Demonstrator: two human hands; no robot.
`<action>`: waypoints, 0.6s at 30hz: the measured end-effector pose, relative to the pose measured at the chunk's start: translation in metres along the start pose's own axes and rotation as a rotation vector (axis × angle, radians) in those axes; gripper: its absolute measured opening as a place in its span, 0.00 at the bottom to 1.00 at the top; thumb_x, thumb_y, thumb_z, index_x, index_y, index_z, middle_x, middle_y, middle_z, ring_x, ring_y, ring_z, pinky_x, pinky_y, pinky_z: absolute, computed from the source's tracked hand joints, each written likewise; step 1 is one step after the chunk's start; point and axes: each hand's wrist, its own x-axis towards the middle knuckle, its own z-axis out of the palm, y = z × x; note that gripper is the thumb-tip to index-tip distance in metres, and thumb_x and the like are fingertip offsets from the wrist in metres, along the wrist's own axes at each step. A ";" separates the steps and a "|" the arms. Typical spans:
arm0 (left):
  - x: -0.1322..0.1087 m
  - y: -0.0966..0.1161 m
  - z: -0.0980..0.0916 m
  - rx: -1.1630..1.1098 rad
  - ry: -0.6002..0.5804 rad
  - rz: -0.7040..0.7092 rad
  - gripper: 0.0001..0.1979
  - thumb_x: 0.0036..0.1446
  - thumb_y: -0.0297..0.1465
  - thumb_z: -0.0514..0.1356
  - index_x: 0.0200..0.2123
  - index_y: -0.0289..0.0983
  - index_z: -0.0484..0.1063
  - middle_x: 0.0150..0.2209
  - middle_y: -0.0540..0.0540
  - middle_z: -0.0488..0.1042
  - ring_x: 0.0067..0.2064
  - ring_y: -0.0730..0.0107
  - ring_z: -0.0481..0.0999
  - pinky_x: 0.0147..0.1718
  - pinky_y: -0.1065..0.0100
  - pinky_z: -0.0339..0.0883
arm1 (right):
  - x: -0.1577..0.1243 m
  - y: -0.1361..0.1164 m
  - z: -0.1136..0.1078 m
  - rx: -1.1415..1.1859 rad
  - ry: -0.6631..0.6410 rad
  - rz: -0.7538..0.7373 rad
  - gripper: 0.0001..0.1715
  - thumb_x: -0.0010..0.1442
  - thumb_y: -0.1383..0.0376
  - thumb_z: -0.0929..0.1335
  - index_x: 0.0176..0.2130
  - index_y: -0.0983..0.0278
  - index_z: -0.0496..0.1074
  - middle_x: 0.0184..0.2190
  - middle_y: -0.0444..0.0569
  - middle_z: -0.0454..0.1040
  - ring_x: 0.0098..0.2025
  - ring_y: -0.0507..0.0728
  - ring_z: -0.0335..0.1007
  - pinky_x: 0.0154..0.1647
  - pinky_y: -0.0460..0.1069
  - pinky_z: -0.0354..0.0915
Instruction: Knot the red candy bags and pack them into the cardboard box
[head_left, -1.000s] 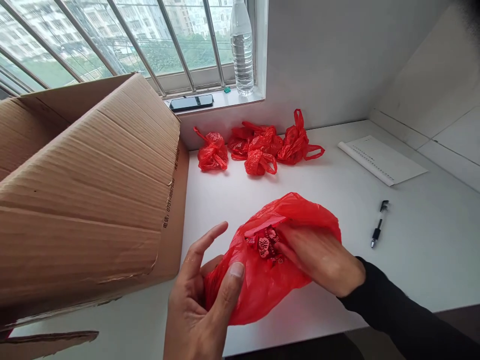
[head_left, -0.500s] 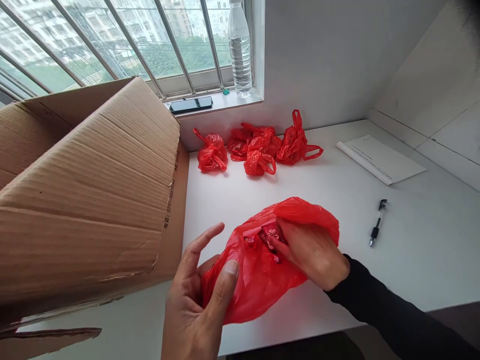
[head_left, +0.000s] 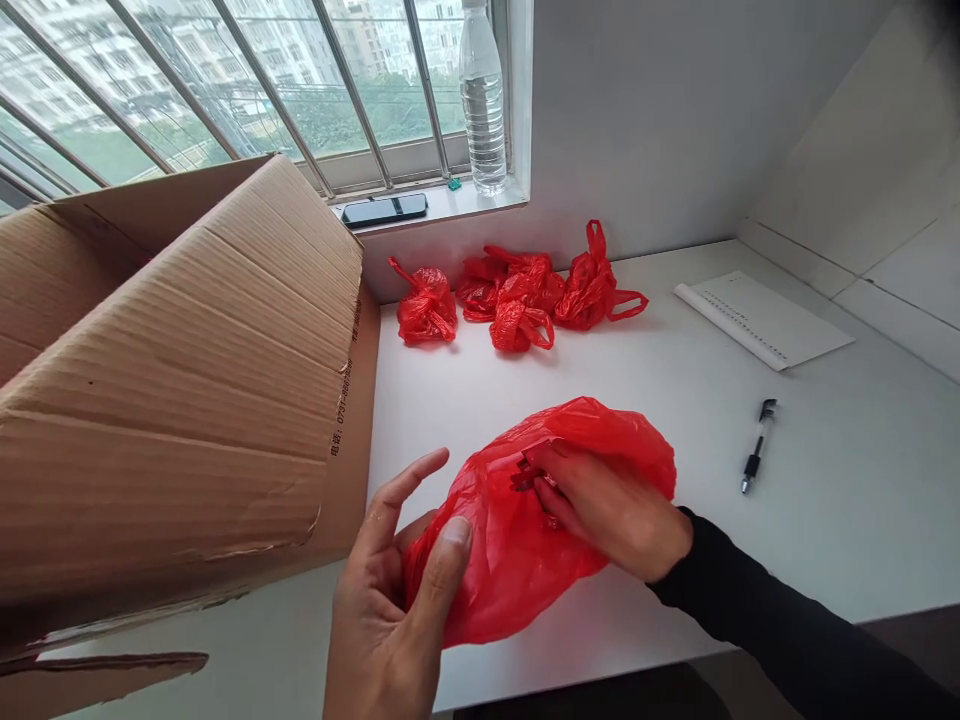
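A red plastic bag lies open on the white table in front of me. My left hand pinches the bag's near edge between thumb and fingers, with the index finger stretched out. My right hand, in a black sleeve, reaches into the bag's mouth with its fingers closed on small red wrapped sweets, which are mostly hidden by the plastic.
A large cardboard box lies tipped at the left, close to my left hand. Several tied red bags sit by the back wall. A pen and a paper sheet lie at the right. A phone and a water bottle are on the windowsill.
My right hand has pushed the sweets deeper into the bag; they showed clearly before and are now mostly covered. The left hand keeps its hold.
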 end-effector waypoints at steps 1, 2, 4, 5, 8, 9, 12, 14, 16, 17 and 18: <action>0.000 0.000 0.000 -0.003 0.004 0.000 0.36 0.53 0.44 0.72 0.64 0.45 0.68 0.31 0.48 0.81 0.30 0.64 0.81 0.34 0.66 0.79 | -0.004 0.000 -0.004 -0.027 -0.003 0.014 0.08 0.70 0.68 0.61 0.40 0.62 0.69 0.37 0.47 0.76 0.34 0.56 0.72 0.35 0.51 0.65; 0.001 0.000 0.000 -0.004 0.007 -0.001 0.36 0.54 0.44 0.72 0.64 0.45 0.68 0.31 0.48 0.81 0.31 0.64 0.81 0.34 0.66 0.79 | -0.007 -0.001 -0.007 -0.047 -0.029 0.022 0.08 0.69 0.68 0.61 0.40 0.62 0.69 0.36 0.47 0.76 0.34 0.57 0.72 0.34 0.52 0.64; 0.001 0.000 0.000 -0.006 0.000 0.002 0.35 0.54 0.44 0.72 0.63 0.45 0.68 0.31 0.48 0.81 0.31 0.65 0.81 0.34 0.67 0.79 | -0.012 -0.003 -0.013 -0.056 -0.126 0.004 0.08 0.69 0.66 0.63 0.38 0.61 0.70 0.35 0.47 0.76 0.33 0.57 0.72 0.32 0.52 0.64; 0.001 -0.001 -0.001 -0.006 -0.006 0.004 0.35 0.54 0.44 0.72 0.63 0.45 0.68 0.32 0.48 0.81 0.30 0.66 0.80 0.35 0.67 0.79 | -0.013 -0.004 -0.015 -0.048 -0.168 -0.010 0.09 0.69 0.65 0.63 0.37 0.61 0.70 0.35 0.47 0.76 0.33 0.57 0.73 0.32 0.52 0.65; 0.001 -0.002 -0.002 -0.001 -0.025 0.006 0.34 0.56 0.43 0.71 0.63 0.46 0.68 0.35 0.48 0.82 0.29 0.68 0.80 0.35 0.67 0.79 | -0.011 -0.004 -0.017 -0.043 -0.126 0.005 0.12 0.72 0.64 0.60 0.39 0.60 0.71 0.39 0.48 0.78 0.38 0.59 0.76 0.38 0.53 0.69; 0.000 -0.002 -0.002 0.000 -0.030 0.006 0.33 0.56 0.43 0.71 0.63 0.46 0.68 0.35 0.47 0.82 0.29 0.68 0.80 0.35 0.67 0.79 | -0.010 -0.003 -0.016 -0.053 -0.068 0.022 0.13 0.73 0.64 0.59 0.43 0.60 0.72 0.42 0.50 0.78 0.42 0.60 0.76 0.42 0.54 0.70; -0.001 -0.002 -0.001 -0.002 -0.038 0.001 0.33 0.56 0.44 0.71 0.63 0.45 0.68 0.37 0.46 0.82 0.30 0.67 0.80 0.34 0.67 0.78 | -0.007 0.006 -0.008 -0.094 0.002 0.064 0.15 0.73 0.61 0.61 0.54 0.60 0.70 0.51 0.55 0.78 0.52 0.66 0.75 0.51 0.60 0.71; -0.001 -0.002 -0.001 0.000 -0.045 -0.004 0.33 0.56 0.44 0.71 0.63 0.45 0.68 0.36 0.46 0.82 0.30 0.67 0.80 0.33 0.68 0.78 | -0.006 0.014 0.001 -0.118 -0.004 0.075 0.19 0.71 0.59 0.63 0.58 0.62 0.68 0.54 0.59 0.76 0.56 0.69 0.73 0.55 0.63 0.70; -0.002 -0.002 -0.001 0.005 -0.055 -0.003 0.32 0.57 0.44 0.70 0.63 0.45 0.68 0.35 0.47 0.82 0.29 0.67 0.80 0.34 0.68 0.78 | -0.007 0.020 0.009 -0.118 -0.005 0.071 0.22 0.71 0.59 0.63 0.60 0.64 0.66 0.55 0.60 0.76 0.57 0.70 0.72 0.58 0.65 0.69; -0.002 -0.002 -0.001 0.006 -0.062 -0.004 0.32 0.57 0.44 0.70 0.62 0.45 0.68 0.35 0.47 0.82 0.29 0.68 0.79 0.34 0.68 0.78 | -0.006 0.021 0.011 -0.113 0.005 0.065 0.22 0.71 0.60 0.63 0.60 0.64 0.66 0.55 0.60 0.75 0.58 0.69 0.72 0.58 0.65 0.68; -0.003 -0.003 -0.001 0.006 -0.067 -0.004 0.32 0.57 0.44 0.70 0.62 0.45 0.69 0.34 0.47 0.82 0.29 0.68 0.79 0.34 0.67 0.78 | -0.006 0.021 0.013 -0.110 0.021 0.056 0.21 0.71 0.60 0.62 0.60 0.64 0.66 0.55 0.59 0.76 0.57 0.69 0.73 0.58 0.65 0.69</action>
